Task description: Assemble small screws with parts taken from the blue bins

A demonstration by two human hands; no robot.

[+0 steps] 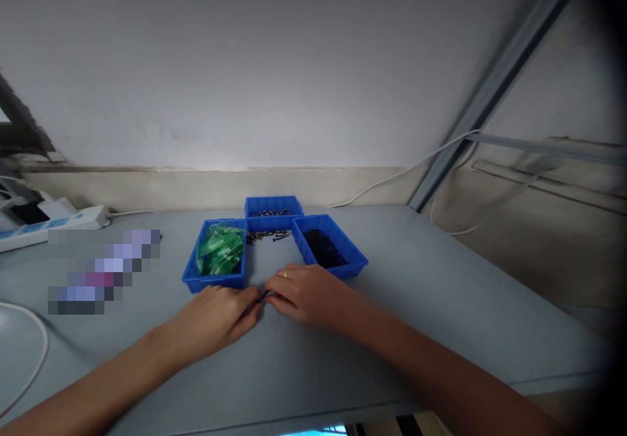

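Note:
My left hand (223, 309) and my right hand (304, 292) meet low over the table, just in front of the blue bins. Between their fingertips is a small dark thin piece (263, 295), perhaps a screw; the fingers hide most of it. Both hands are closed in a pinch on it. Left of them, a blue bin (193, 284) holds green plastic bags (221, 250). The blue bin on the right (353, 268) contains many small black pieces (323, 248). Farther back, a third blue bin (274, 222) has small metal parts in it, and loose screws (279, 235) lie before it.
A white power strip (78, 220) sits at the back left, with a blurred-out object (108, 269) nearer. A white cable (46, 341) loops at the left edge. Along the back runs a wall (220, 188), and a metal post (445, 155) slants up at the right.

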